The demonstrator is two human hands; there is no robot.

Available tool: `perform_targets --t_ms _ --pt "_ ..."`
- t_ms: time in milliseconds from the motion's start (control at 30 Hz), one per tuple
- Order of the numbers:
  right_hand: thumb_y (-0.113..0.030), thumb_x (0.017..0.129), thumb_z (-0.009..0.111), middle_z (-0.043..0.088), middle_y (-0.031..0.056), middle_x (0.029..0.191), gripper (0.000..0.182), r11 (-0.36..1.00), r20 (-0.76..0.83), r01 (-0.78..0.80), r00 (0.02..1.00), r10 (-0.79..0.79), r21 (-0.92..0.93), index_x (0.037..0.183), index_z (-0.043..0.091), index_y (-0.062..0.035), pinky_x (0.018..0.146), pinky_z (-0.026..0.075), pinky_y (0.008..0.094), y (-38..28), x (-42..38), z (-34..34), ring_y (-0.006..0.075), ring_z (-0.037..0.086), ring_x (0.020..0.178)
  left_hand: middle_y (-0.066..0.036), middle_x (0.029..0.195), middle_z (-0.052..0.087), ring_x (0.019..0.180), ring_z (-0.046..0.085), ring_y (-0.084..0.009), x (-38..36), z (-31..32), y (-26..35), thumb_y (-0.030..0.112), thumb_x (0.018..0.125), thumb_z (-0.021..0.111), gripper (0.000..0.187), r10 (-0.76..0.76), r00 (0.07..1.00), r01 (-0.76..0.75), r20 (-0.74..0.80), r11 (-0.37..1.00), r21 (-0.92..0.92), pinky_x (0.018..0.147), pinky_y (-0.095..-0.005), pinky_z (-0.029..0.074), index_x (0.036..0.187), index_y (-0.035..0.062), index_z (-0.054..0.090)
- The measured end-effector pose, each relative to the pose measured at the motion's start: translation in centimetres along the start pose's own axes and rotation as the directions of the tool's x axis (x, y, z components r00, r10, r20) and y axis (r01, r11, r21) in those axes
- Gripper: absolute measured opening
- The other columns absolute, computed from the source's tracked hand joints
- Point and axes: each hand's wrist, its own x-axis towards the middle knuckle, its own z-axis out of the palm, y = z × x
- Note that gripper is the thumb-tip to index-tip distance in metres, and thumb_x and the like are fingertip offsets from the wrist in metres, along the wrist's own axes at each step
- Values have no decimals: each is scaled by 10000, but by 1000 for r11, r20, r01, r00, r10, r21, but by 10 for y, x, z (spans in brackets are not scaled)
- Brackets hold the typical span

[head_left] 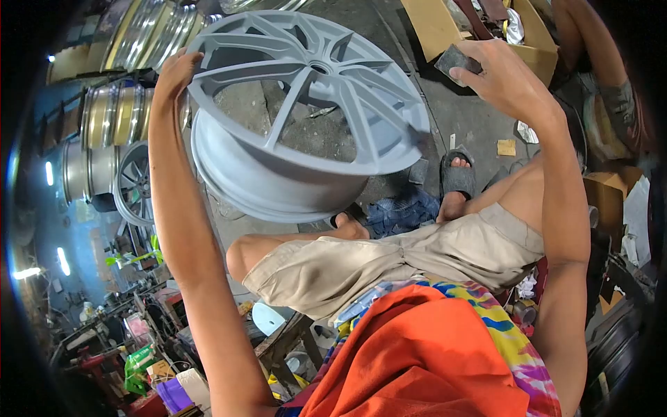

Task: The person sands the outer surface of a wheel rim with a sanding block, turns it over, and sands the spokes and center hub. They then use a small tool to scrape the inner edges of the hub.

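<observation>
A grey multi-spoke wheel rim [278,160] is tilted in front of my knees, its spoked face turned up. My left hand [179,71] grips the rim's outer edge at its upper left, fingers wrapped over the lip. Off to the rim's right, apart from it, my right hand [506,82] pinches a small dark grey block [458,64] between thumb and fingers. A blue cloth [401,213] lies on the floor by my feet, below the rim.
Shiny rims [118,115] are stacked at the left. A cardboard box [434,31] of odds and ends stands at the top right, with another person's leg [590,42] beside it. Cluttered tools and bags [139,361] fill the lower left.
</observation>
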Motion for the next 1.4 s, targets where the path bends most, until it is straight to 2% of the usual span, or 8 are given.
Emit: perform_targets --t_ms 300,467,567,733,1000,1067,1167,1400 --pt "-246 948 698 687 257 1048 442 990 76 -128 990 123 62 1268 635 52 859 511 427 -16 -1 -27 393 654 899 -139 1107 752 1036 679 -214 35 -22 -21 415 995 630 511 431 899 -424 78 814 397 942 -316 487 1260 -19 681" --pt "-318 929 688 680 228 1118 415 1000 -19 -23 1000 23 -5 1210 667 -14 974 492 446 -20 -7 -30 380 622 1098 -188 1113 748 1080 688 -397 59 11 0 723 876 583 709 443 879 -183 -175 652 736 931 -432 516 1130 86 763" --pt "-311 928 687 681 230 1102 402 997 20 -66 998 67 -39 1195 675 -11 979 490 441 -47 -10 -48 379 621 1103 -174 1074 759 1094 687 -390 32 31 -5 801 800 599 752 439 790 -67 -428 756 652 925 -464 518 1068 127 795" --pt "-300 920 697 679 235 1099 396 995 91 -99 991 98 1 1179 678 -1 983 487 440 -34 -6 -44 389 618 1105 -110 839 737 884 692 -300 17 12 -16 854 741 642 787 272 860 -11 -432 856 517 832 -420 510 877 92 786" --pt "-297 913 705 680 237 1116 400 994 102 -87 990 93 -64 1181 678 -1 984 484 440 -51 7 -47 385 616 1121 26 721 629 721 524 -78 20 2 -50 467 871 810 461 278 832 -274 -481 958 81 689 -244 423 901 7 810" --pt "-267 904 718 692 249 1110 369 931 440 -340 822 362 -131 1174 687 -17 970 492 419 -56 30 -50 348 645 1112 28 723 626 715 525 -77 20 6 -52 436 871 818 431 285 825 -313 -488 949 27 681 -243 420 894 6 808" --pt "-283 950 700 682 228 1114 476 980 185 -180 969 162 86 1300 627 31 841 519 399 -19 13 -1 336 647 869 32 730 624 705 523 -72 21 6 -58 367 871 831 367 272 822 -337 -501 941 -42 666 -240 415 886 1 803" --pt "-325 956 698 658 195 1195 540 995 207 -101 973 97 10 1371 587 3 894 502 403 -10 26 18 296 628 960 36 721 622 697 534 -83 11 2 -71 284 888 806 330 342 793 -409 -505 912 -25 658 -258 437 883 -45 784"
